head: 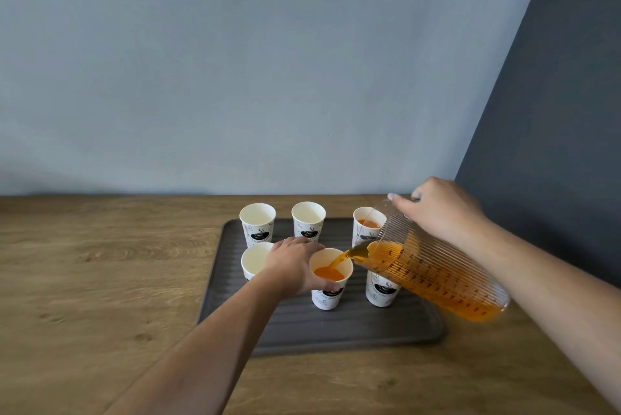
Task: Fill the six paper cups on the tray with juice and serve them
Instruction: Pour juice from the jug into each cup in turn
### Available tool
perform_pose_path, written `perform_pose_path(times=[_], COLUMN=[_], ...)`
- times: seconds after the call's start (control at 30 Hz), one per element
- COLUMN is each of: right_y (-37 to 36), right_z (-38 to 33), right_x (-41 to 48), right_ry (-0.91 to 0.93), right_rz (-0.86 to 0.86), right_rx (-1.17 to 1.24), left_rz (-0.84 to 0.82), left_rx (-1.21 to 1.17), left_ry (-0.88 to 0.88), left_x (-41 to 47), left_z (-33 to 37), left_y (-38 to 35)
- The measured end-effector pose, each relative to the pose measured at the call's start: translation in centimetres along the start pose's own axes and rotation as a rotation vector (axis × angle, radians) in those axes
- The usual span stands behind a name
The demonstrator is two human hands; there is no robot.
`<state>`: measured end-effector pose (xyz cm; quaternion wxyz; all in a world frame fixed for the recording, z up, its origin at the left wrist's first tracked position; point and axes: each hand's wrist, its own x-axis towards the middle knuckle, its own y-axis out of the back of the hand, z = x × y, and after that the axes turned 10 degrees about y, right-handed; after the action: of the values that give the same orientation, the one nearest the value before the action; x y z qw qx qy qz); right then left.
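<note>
Six white paper cups stand in two rows on a dark ribbed tray [336,330]. My left hand [292,263] grips the front middle cup [329,297] around its side. My right hand [440,209] holds a ribbed clear jug [437,273] by its handle, tilted left, and orange juice streams from its spout into that cup. The back right cup [366,223] has juice in it. The back left cup [257,223], back middle cup [308,219] and front left cup [255,260] look empty. The jug hides the top of the front right cup [383,293].
The tray lies on a wooden table [84,280] that runs to a pale blue wall. A dark grey wall panel [554,112] stands close at the right, just behind my right hand.
</note>
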<state>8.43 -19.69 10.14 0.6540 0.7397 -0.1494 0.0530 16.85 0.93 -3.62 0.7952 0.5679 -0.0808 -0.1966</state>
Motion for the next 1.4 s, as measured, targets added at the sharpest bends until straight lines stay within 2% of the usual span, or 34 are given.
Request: perform_pose_path(times=[0.17, 0.63, 0.73, 0.97, 1.13, 1.23, 1.4], right_y=[-0.2, 1.9, 3.2, 4.8, 5.1, 4.5, 1.2], right_z=[0.5, 2.2, 2.3, 3.0, 3.3, 3.7, 5.1], right_x=[0.1, 0.9, 1.5, 5.5, 9.9, 12.8, 17.6], right_ry=[-0.015, -0.113, -0.097, 0.032, 0.113, 0.145, 0.193], right_rz=[0.02, 0.149, 0.171, 0.142, 0.156, 0.166, 0.06], right_rx=[0.034, 0.322, 0.398, 0.554, 0.555, 0.546, 0.523], left_rz=[0.0, -0.017, -0.016, 0.106, 0.181, 0.167, 0.118], left_rx=[-0.009, -0.015, -0.058, -0.059, -0.057, -0.015, 0.036], left_ry=[0.005, -0.01, -0.003, 0.042, 0.063, 0.094, 0.137], left_x=[0.0, -0.8, -0.9, 1.5, 4.0, 5.6, 8.3], left_z=[0.0, 0.5, 0.5, -0.2, -0.7, -1.1, -1.1], left_y=[0.0, 1.0, 2.0, 4.0, 5.8, 6.3, 6.1])
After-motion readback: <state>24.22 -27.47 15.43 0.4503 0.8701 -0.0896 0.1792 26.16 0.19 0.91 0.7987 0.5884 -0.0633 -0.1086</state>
